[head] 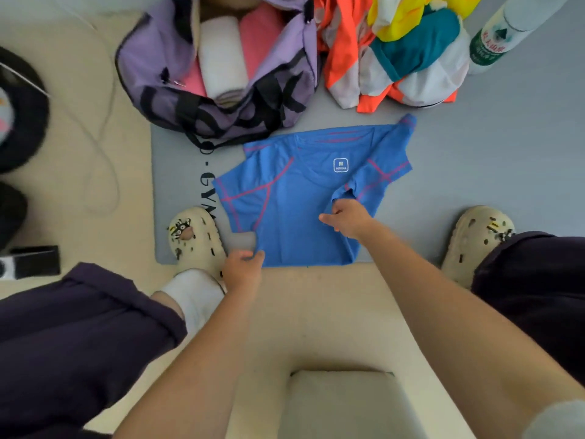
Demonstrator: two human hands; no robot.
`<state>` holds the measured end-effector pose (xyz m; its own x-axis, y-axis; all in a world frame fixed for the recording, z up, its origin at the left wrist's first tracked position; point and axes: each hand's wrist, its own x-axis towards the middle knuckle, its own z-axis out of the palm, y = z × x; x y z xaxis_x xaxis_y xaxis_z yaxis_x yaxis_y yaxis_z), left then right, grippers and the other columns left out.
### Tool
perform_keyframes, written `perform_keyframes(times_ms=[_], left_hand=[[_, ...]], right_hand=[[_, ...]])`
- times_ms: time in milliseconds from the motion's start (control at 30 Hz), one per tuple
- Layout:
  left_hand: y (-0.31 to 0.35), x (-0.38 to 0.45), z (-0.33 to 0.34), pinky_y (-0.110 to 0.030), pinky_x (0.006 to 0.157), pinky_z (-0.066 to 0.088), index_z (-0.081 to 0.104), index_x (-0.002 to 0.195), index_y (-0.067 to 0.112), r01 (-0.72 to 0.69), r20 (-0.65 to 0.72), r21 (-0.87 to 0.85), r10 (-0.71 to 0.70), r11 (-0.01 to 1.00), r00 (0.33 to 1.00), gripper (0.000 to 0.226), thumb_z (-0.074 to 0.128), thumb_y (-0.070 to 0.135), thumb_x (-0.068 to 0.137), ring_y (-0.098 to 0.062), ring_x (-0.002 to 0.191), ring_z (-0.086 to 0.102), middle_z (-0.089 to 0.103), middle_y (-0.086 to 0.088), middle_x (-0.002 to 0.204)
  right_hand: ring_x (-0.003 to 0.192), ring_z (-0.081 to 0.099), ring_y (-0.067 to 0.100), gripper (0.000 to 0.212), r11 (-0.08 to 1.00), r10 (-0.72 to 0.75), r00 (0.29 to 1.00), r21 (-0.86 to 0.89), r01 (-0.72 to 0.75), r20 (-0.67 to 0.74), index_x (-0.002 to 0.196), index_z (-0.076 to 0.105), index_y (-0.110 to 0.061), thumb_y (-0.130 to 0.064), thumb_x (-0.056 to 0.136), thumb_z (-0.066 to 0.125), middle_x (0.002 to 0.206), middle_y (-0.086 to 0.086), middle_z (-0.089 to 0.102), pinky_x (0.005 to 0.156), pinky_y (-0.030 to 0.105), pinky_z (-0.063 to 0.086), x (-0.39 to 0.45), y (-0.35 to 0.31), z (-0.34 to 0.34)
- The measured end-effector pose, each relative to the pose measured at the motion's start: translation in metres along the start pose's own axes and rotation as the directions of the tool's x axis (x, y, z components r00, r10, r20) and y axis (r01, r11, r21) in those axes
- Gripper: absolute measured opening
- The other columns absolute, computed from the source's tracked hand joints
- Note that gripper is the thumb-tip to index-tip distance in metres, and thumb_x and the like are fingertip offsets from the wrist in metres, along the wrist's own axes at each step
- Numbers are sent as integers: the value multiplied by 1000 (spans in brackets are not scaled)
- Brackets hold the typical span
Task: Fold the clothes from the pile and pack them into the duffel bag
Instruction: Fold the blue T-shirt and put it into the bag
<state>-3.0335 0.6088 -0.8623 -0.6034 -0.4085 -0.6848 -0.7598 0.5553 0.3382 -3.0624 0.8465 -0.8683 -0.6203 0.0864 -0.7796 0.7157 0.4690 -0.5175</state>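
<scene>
A blue T-shirt point(294, 198) with pink seams lies spread on a grey mat point(474, 160), collar away from me. My left hand point(242, 267) pinches its near left hem corner. My right hand point(348, 218) grips a fold of cloth near the right sleeve, which is bunched up. Behind the shirt, at the upper left, stands the open purple duffel bag point(152, 58), with rolled white and pink clothes inside. The pile of clothes point(395, 49), orange, yellow, teal and white, lies to the right of the bag.
A plastic water bottle point(493, 39) lies at the pile's right. My feet in cream clogs point(196, 239) point(474, 236) flank the shirt. Black objects point(22, 115) and a thin cord point(104, 134) lie on the cream floor at the left. A pale cushion edge point(342, 403) is below.
</scene>
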Motion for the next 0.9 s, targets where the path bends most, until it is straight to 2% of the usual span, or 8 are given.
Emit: perform_keyframes(times_ms=[67, 167, 267, 433, 567, 733, 833, 900], left_hand=[[-11, 0, -2, -24, 47, 40, 61, 72, 8, 121, 80, -144, -111, 982, 991, 24, 63, 21, 92, -16, 43, 56, 60, -10, 64], [-18, 3, -5, -20, 38, 42, 62, 80, 13, 225, 113, -254, -203, 941, 973, 14, 63, 18, 94, -16, 46, 55, 61, -6, 67], [-18, 5, -4, -21, 44, 46, 64, 90, 16, 248, 217, -289, -189, 925, 958, 6, 68, 20, 92, -15, 56, 57, 62, -4, 73], [-17, 3, 1, -22, 52, 52, 56, 84, 11, 296, 321, -382, -175, 876, 931, 18, 72, 19, 88, -14, 63, 59, 61, -5, 77], [-14, 7, -4, -26, 59, 58, 58, 92, 5, 368, 395, -545, -156, 754, 905, 17, 72, 13, 88, -21, 75, 72, 71, -11, 93], [0, 8, -14, -24, 48, 53, 45, 98, 11, 275, 338, -555, -89, 785, 937, 32, 73, 8, 86, -20, 58, 71, 70, -7, 62], [28, 3, -28, -21, 46, 48, 54, 110, 27, 116, 293, -561, 66, 819, 954, 37, 74, 9, 85, -17, 56, 69, 71, -3, 63], [58, -6, -41, -19, 46, 45, 62, 107, 34, -1, 286, -561, 196, 828, 938, 33, 73, 11, 86, -16, 58, 70, 73, -4, 69]], right_hand=[[76, 48, 21, 41, 997, 28, 998, -77, -32, -58, 61, 37, -16, -25, 92, 63, 67, 2, 47, 66, 27, 34, 2, 5, 7], [71, 49, 23, 40, 999, 54, 992, 11, -53, -113, 60, 38, -14, -22, 89, 66, 63, 2, 46, 64, 29, 37, 7, 16, 12], [68, 48, 22, 41, 999, 44, 991, 8, -43, -127, 61, 38, -14, -23, 87, 68, 65, 5, 47, 67, 33, 42, 9, 18, 13], [70, 49, 22, 41, 997, 58, 992, 58, -51, -115, 61, 37, -16, -21, 87, 68, 72, 10, 50, 79, 42, 50, 12, 19, 12], [68, 46, 20, 43, 994, 66, 992, 96, -55, -105, 61, 35, -17, -25, 88, 68, 72, 10, 48, 69, 33, 42, 9, 19, 10], [60, 47, 15, 40, 970, 111, 992, 225, -95, -60, 63, 37, -17, -20, 87, 69, 67, 7, 48, 58, 21, 40, -1, 11, 1], [62, 51, 15, 35, 955, 106, 992, 284, -84, -63, 64, 41, -17, -15, 87, 68, 65, 5, 54, 57, 22, 39, -12, -2, -16], [61, 54, 13, 33, 955, 67, 992, 295, -32, -110, 64, 43, -18, -14, 87, 68, 63, 4, 55, 57, 22, 39, -24, -20, -34]])
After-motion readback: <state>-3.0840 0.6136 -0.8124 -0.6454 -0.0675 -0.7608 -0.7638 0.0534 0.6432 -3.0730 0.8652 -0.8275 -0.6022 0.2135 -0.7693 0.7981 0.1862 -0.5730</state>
